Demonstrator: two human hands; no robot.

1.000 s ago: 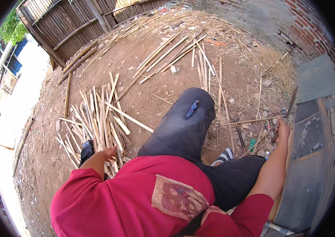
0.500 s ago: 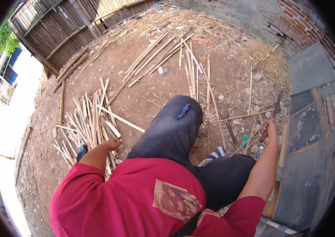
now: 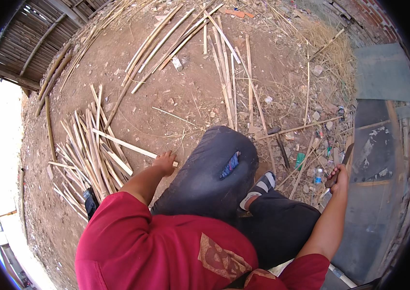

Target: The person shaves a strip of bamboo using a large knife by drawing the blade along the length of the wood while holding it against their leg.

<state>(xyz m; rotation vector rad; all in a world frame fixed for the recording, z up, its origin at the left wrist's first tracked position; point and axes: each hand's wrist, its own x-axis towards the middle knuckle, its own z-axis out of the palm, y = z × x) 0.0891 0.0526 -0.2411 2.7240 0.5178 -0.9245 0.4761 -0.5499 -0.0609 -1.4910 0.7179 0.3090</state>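
On the left, my left hand (image 3: 165,163) is closed round the near end of a pale wooden stick (image 3: 126,145), whose squared tip shows beside my fingers. The stick's far end lies across a pile of split wooden sticks (image 3: 89,147). Away to the right, my right hand (image 3: 340,178) grips a large knife (image 3: 347,154) by its handle, with the dark blade pointing up and away from me. My bent knee in dark trousers, torn at the knee, lies between the two hands.
More long sticks (image 3: 159,43) lie on the dirt ahead. A hammer-like tool (image 3: 282,147) rests beyond my sandalled foot. Near my right hand stands a small plastic bottle (image 3: 318,176). Dark sheets (image 3: 374,140) line the right side, and a bamboo fence (image 3: 31,38) rises far left.
My left hand has moved forward and right from beside the pile, and has taken hold of the stick's end. My right hand still holds the knife, its blade now tilted. The view has tipped down.
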